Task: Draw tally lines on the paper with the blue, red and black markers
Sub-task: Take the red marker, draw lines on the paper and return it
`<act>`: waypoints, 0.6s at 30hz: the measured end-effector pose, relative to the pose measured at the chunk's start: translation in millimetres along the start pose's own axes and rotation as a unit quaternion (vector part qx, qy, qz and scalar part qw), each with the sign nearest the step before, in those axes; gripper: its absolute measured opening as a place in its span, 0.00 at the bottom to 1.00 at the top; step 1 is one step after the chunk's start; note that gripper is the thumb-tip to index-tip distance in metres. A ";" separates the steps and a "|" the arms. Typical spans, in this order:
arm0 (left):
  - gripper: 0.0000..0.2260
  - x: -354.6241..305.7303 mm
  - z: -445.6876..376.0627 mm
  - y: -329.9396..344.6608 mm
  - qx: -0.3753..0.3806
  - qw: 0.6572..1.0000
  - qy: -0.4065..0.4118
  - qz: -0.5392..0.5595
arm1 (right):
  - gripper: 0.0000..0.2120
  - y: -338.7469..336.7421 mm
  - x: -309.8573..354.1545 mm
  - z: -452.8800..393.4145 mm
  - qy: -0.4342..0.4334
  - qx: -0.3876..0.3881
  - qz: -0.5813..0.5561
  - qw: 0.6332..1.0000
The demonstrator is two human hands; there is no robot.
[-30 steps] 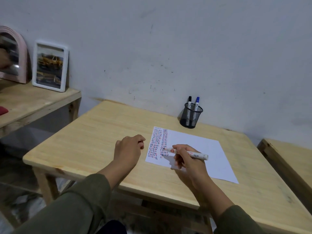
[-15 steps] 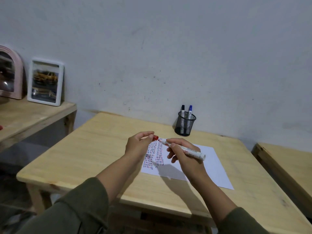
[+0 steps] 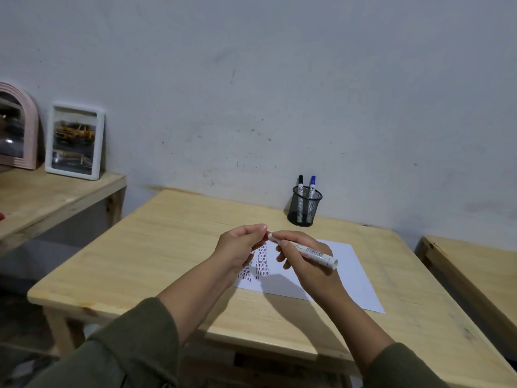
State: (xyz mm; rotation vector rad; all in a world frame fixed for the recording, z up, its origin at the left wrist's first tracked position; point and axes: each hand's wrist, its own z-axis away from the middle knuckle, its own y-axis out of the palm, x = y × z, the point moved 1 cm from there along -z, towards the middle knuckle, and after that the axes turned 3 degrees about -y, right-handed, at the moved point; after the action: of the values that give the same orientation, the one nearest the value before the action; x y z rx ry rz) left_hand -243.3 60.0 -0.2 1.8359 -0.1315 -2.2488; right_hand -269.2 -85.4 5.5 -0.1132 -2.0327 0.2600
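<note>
My right hand (image 3: 306, 264) grips the white barrel of the red marker (image 3: 307, 252) above the paper, tip end pointing left. My left hand (image 3: 240, 247) pinches the marker's red cap, mostly hidden by the fingers, right at the marker's tip. Whether the cap is seated I cannot tell. The white paper (image 3: 347, 273) lies on the wooden table (image 3: 156, 247), with columns of blue, red and black tally lines (image 3: 261, 263) along its left side. A black marker (image 3: 300, 183) and a blue marker (image 3: 312, 184) stand in the black mesh cup (image 3: 303, 208) by the wall.
A second wooden table (image 3: 475, 264) stands to the right. On a lower wooden shelf (image 3: 50, 197) at the left lean a white picture frame (image 3: 74, 141) and a pink arched mirror (image 3: 18, 127). The wall runs just behind the cup.
My right hand lifted the red marker off the paper. My left hand rose from the table and brought the red cap up to the marker's tip.
</note>
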 end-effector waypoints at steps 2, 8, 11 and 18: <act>0.03 1.8 0.1 4.8 -0.005 0.999 0.004 0.045 | 0.11 2.2 0.2 0.2 0.004 -0.015 -0.028 0.999; 0.04 5.5 -1.3 17.8 0.001 0.995 0.039 0.096 | 0.10 10.7 -2.6 3.9 0.035 -0.035 -0.165 0.985; 0.06 -0.7 -7.9 21.0 0.010 0.994 0.050 0.097 | 0.10 6.0 -7.0 0.5 0.040 -0.010 -0.179 0.983; 0.04 -35.0 -47.0 26.1 0.023 0.996 0.040 0.075 | 0.22 -31.5 -9.2 -28.6 0.090 0.064 -0.259 0.960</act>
State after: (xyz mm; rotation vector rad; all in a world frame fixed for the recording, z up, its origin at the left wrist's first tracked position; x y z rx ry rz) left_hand -187.8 46.6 29.0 1.8695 -0.2980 -2.0847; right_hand -238.6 -113.9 17.4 0.4570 -1.7861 0.0452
